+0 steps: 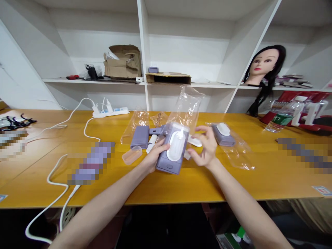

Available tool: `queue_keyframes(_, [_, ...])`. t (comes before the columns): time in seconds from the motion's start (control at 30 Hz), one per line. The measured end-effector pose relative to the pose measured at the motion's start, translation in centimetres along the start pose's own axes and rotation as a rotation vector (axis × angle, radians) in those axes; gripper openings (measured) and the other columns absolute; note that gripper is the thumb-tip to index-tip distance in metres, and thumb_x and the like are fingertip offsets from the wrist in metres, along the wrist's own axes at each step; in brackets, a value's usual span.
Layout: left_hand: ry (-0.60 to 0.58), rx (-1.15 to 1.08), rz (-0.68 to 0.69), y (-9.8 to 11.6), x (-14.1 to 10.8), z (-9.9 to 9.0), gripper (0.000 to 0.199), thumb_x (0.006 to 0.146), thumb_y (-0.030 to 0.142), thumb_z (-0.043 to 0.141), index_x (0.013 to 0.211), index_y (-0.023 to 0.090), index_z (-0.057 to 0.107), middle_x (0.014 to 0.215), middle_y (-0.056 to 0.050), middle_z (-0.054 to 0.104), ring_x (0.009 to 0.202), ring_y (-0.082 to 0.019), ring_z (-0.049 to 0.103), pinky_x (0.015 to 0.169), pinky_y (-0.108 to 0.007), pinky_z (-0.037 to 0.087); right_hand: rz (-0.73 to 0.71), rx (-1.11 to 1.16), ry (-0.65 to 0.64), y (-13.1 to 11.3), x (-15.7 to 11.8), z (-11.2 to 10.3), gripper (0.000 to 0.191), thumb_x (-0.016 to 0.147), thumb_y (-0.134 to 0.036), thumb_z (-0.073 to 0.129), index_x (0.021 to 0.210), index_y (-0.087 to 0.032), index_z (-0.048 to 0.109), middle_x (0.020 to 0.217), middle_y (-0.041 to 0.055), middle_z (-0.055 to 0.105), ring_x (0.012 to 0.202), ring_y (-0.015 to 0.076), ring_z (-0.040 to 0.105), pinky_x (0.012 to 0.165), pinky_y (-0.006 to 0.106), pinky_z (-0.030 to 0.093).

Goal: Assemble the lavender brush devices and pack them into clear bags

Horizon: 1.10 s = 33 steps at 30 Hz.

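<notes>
Clasping a purple case (166, 162) behind the counter's (178, 190) front edge, our left grip (156, 154) faces our spread, empty right grip (206, 149).

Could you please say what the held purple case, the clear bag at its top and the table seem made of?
Purple case: probably plastic, satin, smoothly moulded. Clear bag: glossy plastic film, transparent, brightly creased. Table: wood or laminate, perhaps varnished, given its orange-brown sheen.

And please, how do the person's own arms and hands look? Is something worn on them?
The left hand and the right hand are both bare, without gloves. No ring, watch or bracelet shows on either. The forearms are uncovered, with no sleeve in view.
</notes>
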<state>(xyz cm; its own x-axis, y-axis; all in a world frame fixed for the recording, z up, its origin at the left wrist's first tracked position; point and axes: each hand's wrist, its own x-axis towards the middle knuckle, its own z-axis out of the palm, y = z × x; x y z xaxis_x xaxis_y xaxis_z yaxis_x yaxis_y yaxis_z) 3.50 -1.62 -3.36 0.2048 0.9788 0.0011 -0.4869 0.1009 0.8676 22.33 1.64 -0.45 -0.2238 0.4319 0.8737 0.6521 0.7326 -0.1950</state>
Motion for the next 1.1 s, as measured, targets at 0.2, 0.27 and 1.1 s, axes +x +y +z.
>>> queue_keyframes(0.2, [-0.028, -0.047, 0.003, -0.5, -0.1, 0.6, 0.05, 0.063, 0.037, 0.076, 0.107, 0.015, 0.064, 0.09, -0.007, 0.072, 0.078, -0.019, 0.066, 0.07, -0.027, 0.048, 0.787, 0.916, -0.131, -1.2, 1.8, 1.9, 0.046, 0.08, -0.061, 0.041, 0.098, -0.02, 0.056, 0.093, 0.0082, 0.067, 0.087, 0.0239, 0.063, 0.071, 0.036, 0.05])
queue_keyframes(0.27, [0.041, -0.049, 0.003, -0.7, 0.0, 0.8, 0.043, 0.065, 0.037, 0.075, 0.101, 0.014, 0.065, 0.085, -0.005, 0.072, 0.072, -0.016, 0.065, 0.067, -0.024, 0.047, 0.898, 1.12, -0.198, -1.8, 1.8, 2.5, 0.04, 0.075, -0.056, 0.055, 0.09, -0.02, 0.057, 0.087, 0.007, 0.069, 0.085, 0.025, 0.065, 0.073, 0.038, 0.052])
queue_keyframes(1.1, [0.132, 0.647, 0.491, -0.2, 0.9, -0.5, 0.105, 0.056, 0.023, 0.08, 0.145, 0.023, 0.024, 0.129, -0.011, 0.056, 0.115, -0.027, 0.055, 0.096, -0.038, 0.046, 1.107, 1.413, -0.104, -4.7, 0.2, 2.9, 0.035, 0.058, -0.024, 0.075, 0.09, -0.02, 0.061, 0.082, 0.001, 0.071, 0.072, 0.0187, 0.066, 0.069, 0.032, 0.055])
